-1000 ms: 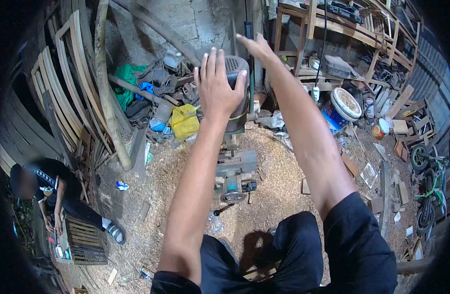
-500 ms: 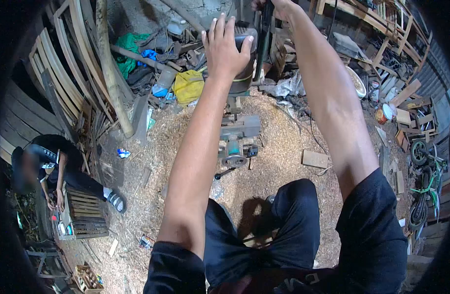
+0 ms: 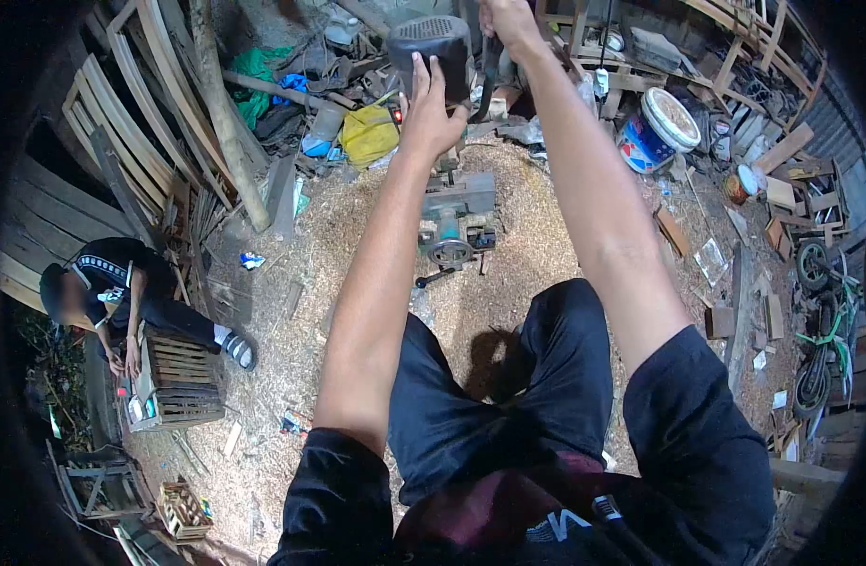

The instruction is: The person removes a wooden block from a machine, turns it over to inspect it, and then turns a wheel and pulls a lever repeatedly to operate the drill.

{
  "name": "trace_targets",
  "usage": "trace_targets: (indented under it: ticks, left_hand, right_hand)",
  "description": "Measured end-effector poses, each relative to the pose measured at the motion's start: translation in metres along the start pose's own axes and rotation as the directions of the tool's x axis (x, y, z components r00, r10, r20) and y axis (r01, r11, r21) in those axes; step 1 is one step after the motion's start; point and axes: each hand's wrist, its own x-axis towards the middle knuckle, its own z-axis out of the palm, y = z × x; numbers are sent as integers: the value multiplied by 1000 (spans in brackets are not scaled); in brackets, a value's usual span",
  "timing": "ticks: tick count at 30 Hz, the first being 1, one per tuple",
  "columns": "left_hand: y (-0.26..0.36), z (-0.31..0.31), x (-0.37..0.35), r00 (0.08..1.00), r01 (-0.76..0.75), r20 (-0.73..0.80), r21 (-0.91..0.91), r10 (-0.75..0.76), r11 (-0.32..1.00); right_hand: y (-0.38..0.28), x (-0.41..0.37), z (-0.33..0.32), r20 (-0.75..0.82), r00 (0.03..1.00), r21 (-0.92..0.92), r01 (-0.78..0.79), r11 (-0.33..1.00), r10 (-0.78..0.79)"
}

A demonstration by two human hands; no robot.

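At my far left, curved wooden frames (image 3: 122,141) lean together, and below them a seated person (image 3: 155,283) in dark clothes bends over a slatted wooden crate (image 3: 188,391), both of that person's hands (image 3: 129,358) low near its left end. A rough wooden pole (image 3: 227,123) slants up beside the frames; then come green cloth (image 3: 261,62) and a crumpled yellow bag (image 3: 369,135) amid clutter.

My left hand (image 3: 433,121) is next, spread wide, fingers straight and thumb out to the side. It lies across the lower front of a black motor housing (image 3: 431,49) with a perforated top; I cannot tell whether my fingertips touch it. Below the housing sits a metal vise (image 3: 466,196), its handwheel (image 3: 450,252) towards me, with wood shavings (image 3: 537,226) around it.

Just right of the housing, a dark bar (image 3: 491,71) runs up to my right hand (image 3: 510,26), whose fingers are curled narrow at its upper end; I cannot tell whether they clasp it. Farther right are a white-rimmed bucket (image 3: 641,151), a smaller tub (image 3: 737,189) and a small green bike (image 3: 826,335).
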Motion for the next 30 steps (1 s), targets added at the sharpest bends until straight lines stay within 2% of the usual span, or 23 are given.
trace_targets:
  ticks: [2,3,6,7,10,17,23,26,30]
  left_hand:
    - [6,-11,-4,996,44,80,46,-48,998]
    - [3,-12,-4,997,30,64,64,-35,997]
    - [-8,-14,-8,999,-17,52,18,16,1000]
    - [-3,-17,-13,999,-1,50,-1,1,1000]
    - [2,-23,-30,998,-4,64,-86,9,996]
    - [15,-22,-54,998,-45,-64,-269,28,962]
    - [28,-32,-71,969,7,-225,-375,-98,927]
    - [42,-43,-82,942,207,-126,-513,-312,833]
    - [25,-31,-96,945,80,-246,-463,-214,883]
  right_hand:
    - [8,-5,2,-6,1000,38,9,999,-9]
    - [10,-9,-1,18,999,44,-32,999,31]
    - [10,-19,-5,14,1000,-80,9,997,-8]
    - [3,-31,5,-66,995,-6,69,998,-69]
    - [2,-38,5,-58,997,23,54,998,-53]
    - [2,-67,3,-103,982,-95,150,984,-159]
    - [10,-85,-2,-49,983,-41,177,983,-179]
    - [5,-101,2,-96,985,-11,141,990,-141]
    - [7,-112,0,-56,983,0,172,985,-172]
